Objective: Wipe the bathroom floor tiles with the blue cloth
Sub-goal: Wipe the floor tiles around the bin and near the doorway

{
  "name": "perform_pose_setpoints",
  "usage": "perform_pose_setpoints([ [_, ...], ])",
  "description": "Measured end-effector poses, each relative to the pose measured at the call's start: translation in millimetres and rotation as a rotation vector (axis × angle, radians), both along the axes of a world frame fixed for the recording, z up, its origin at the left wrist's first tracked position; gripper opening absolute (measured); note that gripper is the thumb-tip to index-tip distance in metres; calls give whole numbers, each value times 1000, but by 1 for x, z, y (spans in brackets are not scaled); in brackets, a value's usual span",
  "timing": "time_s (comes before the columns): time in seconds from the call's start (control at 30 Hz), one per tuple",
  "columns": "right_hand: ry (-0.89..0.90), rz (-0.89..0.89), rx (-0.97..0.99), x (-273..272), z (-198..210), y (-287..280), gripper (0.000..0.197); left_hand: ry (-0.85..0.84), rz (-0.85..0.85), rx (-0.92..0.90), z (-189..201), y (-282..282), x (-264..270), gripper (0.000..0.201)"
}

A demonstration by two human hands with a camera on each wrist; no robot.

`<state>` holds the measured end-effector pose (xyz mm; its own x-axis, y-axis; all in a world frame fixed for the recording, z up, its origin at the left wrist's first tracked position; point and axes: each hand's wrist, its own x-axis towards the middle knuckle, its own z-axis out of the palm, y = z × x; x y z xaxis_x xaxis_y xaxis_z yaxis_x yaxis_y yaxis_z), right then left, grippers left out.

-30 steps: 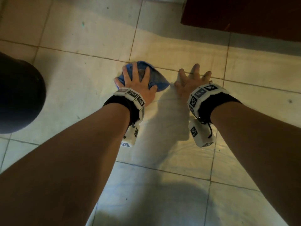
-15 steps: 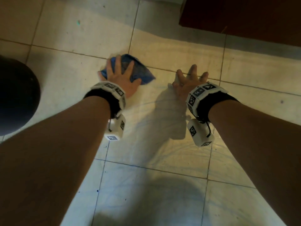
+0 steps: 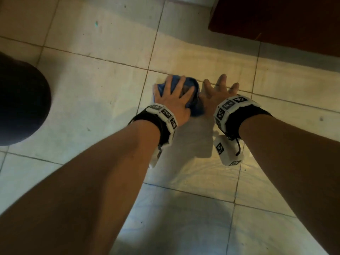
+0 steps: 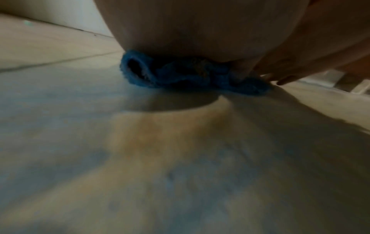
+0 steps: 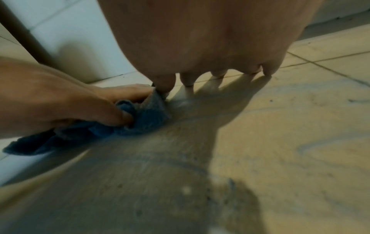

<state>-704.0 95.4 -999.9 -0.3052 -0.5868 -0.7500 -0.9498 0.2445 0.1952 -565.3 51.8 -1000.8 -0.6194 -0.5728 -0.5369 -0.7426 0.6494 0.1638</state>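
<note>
The blue cloth (image 3: 196, 109) lies bunched on the pale floor tiles (image 3: 110, 89), just left of my right hand. My left hand (image 3: 174, 96) sits on top of it with fingers spread. In the right wrist view the left hand (image 5: 70, 102) digs its thumb into the cloth (image 5: 148, 117) and holds the bunch against the floor. From the left wrist the cloth (image 4: 180, 76) shows as a crumpled roll under the palm. My right hand (image 3: 217, 92) lies flat on the tile, fingers spread, its thumb side touching the cloth's edge; the same hand (image 5: 200, 39) holds nothing.
A dark round object (image 3: 18, 103) stands at the left edge. A dark brown wooden panel (image 3: 276, 21) fills the top right. Wet streaks mark the tile (image 3: 202, 172) near me. A white wall base (image 5: 80, 39) and a dark pole (image 5: 24, 34) stand beyond the hands.
My left hand swept the cloth out to the left, then back right until it meets the right hand. The cloth has gone from spread to bunched. The right hand stayed in place.
</note>
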Motion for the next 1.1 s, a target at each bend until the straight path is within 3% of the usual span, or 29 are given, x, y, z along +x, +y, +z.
perform_pose_setpoints([
  [0.17, 22, 78, -6, -2, 4, -1, 59, 33, 30, 34, -2, -11, 24, 64],
  [0.3, -83, -105, -61, -10, -6, -4, 78, -18, 237, -44, -4, -43, 63, 65],
  [0.43, -91, -217, -104, -8, 6, 0, 65, -99, 331, -104, -5, -51, 63, 67],
  [0.63, -124, -299, -141, -8, 4, 2, 64, -120, 378, -74, 0, -39, 49, 67],
  [0.77, -94, -252, -138, -6, 6, 2, 65, -117, 370, -4, 4, -11, 30, 65],
  [0.9, -5, 16, -13, -6, 0, 2, 85, -94, 373, 70, 10, 18, 3, 66],
  [1.0, 1, 55, 14, -10, -7, 1, 80, -73, 392, 89, 8, 21, -3, 66],
  [1.1, -45, -49, -57, -17, -9, 0, 74, -74, 395, 89, 8, 19, 1, 67],
])
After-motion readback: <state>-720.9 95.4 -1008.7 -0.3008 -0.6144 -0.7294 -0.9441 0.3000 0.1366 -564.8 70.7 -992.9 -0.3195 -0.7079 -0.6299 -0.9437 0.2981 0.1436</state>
